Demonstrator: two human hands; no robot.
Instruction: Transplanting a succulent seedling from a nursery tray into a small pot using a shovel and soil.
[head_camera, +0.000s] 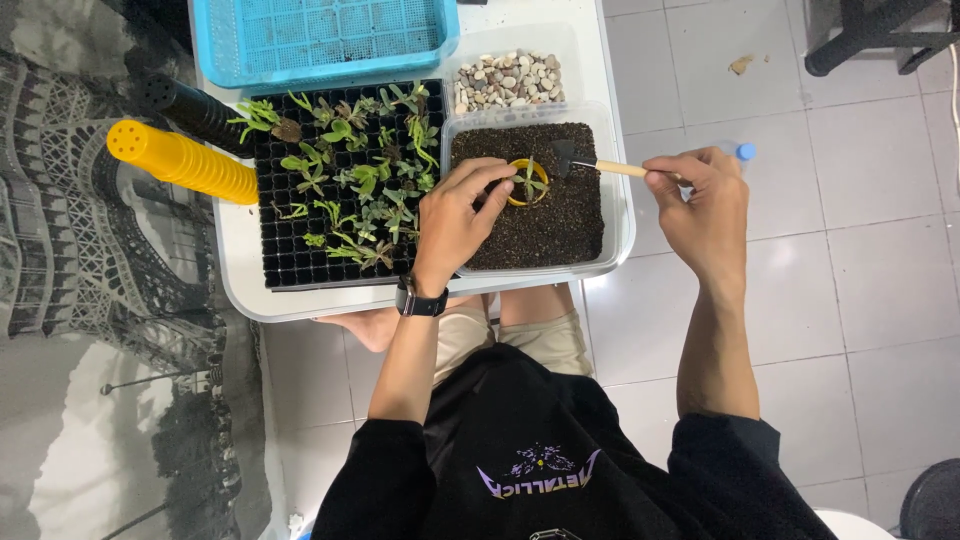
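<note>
My left hand grips a small yellow pot that holds a green seedling, resting in a clear tub of dark soil. My right hand holds the wooden handle of a small black-headed garden tool. The tool's head lies on the soil just right of the pot. A black watch is on my left wrist.
A black seedling tray with several small succulents sits left of the soil tub. A clear tub of pebbles and a blue mesh tray lie behind. Stacks of yellow pots and black pots are at left. Tiled floor at right.
</note>
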